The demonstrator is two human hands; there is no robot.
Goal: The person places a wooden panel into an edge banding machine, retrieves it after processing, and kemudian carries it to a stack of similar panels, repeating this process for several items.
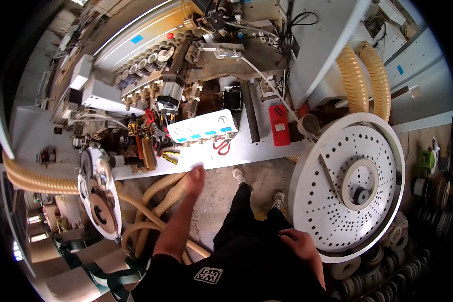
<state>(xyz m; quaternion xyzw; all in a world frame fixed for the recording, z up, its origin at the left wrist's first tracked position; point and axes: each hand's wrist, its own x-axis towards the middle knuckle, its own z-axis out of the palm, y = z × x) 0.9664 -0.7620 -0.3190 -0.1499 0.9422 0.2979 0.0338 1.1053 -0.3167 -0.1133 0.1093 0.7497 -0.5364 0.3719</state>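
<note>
My left hand (195, 179) is raised near the front edge of the white machine table (241, 155). Its fingers are blurred against a glaring white patch, so whether they hold anything is hidden. Down by my side, my right hand (299, 244) is empty, with its fingers loosely apart, near the big perforated white disc (355, 189). On the table beyond my left hand lie red-handled scissors (222, 146) and yellow-and-black pliers (170, 156). Behind them stands a white panel box (202, 127) with round knobs and blue labels. A red flat case (279, 126) rests further right.
Several screwdrivers and hand tools (153, 132) crowd the table's left part. A reel wheel (99, 194) juts out at the left. Beige ribbed hoses (161, 201) cross below the table edge, and others (353, 80) hang at the back right. Spools (377, 274) are stacked at the lower right.
</note>
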